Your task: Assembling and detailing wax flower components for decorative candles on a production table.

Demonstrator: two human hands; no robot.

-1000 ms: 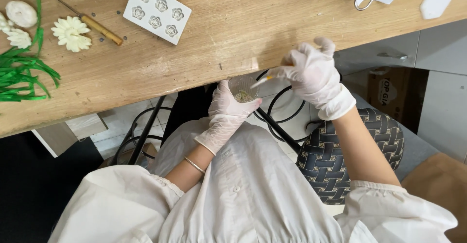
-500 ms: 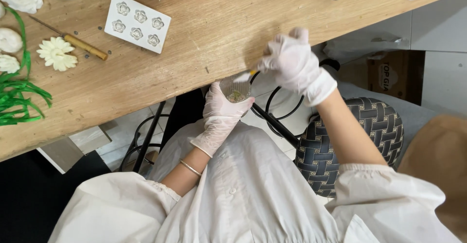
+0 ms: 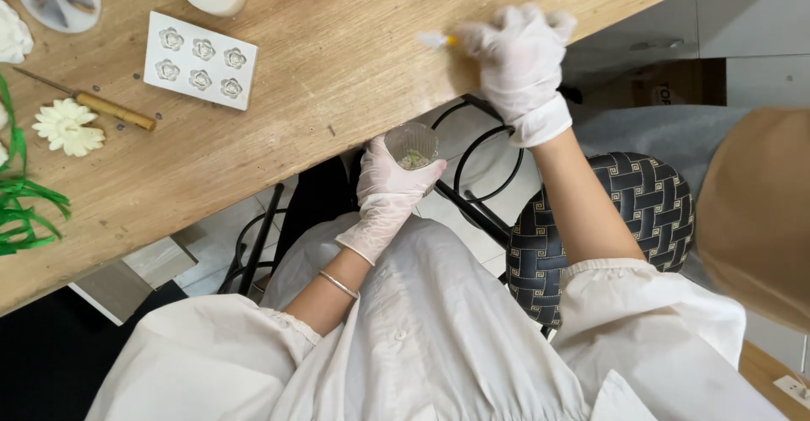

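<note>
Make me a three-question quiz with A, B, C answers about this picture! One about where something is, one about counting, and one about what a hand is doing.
1. Where is the white flower mould?
A. On the wooden table
B. On the chair
C. On the person's lap

2. How many flower shapes are in the mould?
A. Three
B. Six
C. Ten

3. What is the left hand doing?
A. Lying flat on the table
B. Holding a small clear cup
C. Holding scissors

Answers:
1. A: the mould lies on the table, near a wooden-handled tool.
2. B: it shows two rows of three flowers.
3. B: the left hand, gloved, grips the cup below the table edge, while the right hand holds a small stick over the table.
</note>
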